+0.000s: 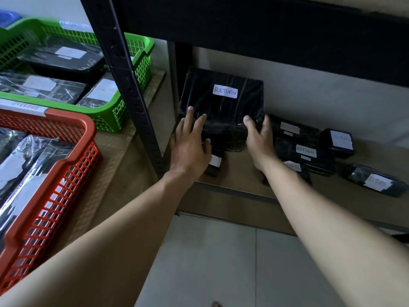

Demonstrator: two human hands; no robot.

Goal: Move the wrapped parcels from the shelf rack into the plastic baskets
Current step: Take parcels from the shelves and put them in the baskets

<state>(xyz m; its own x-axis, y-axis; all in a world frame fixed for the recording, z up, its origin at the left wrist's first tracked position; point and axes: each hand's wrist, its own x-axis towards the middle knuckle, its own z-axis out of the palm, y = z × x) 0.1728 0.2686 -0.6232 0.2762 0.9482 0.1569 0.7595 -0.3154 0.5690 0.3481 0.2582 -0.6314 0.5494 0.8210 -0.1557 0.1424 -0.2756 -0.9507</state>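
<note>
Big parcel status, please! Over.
Gripping: left hand, right hand, both on big RETURN parcel. A small parcel under left hand. The rack post stands leftward.

The left hand (191, 147) and the big parcel (221, 107) cover most of a small parcel (215, 161) under them. The right hand (260, 138) and its wrist hide part of another parcel (306, 173). Right of that hand, one label (340, 139) is too blurry to read. Far left of both hands, the picture's edge cuts the red basket (87, 127).

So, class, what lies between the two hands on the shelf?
The big parcel labelled RETURN: the left hand and right hand hold its two sides, seen in the head view.
</note>
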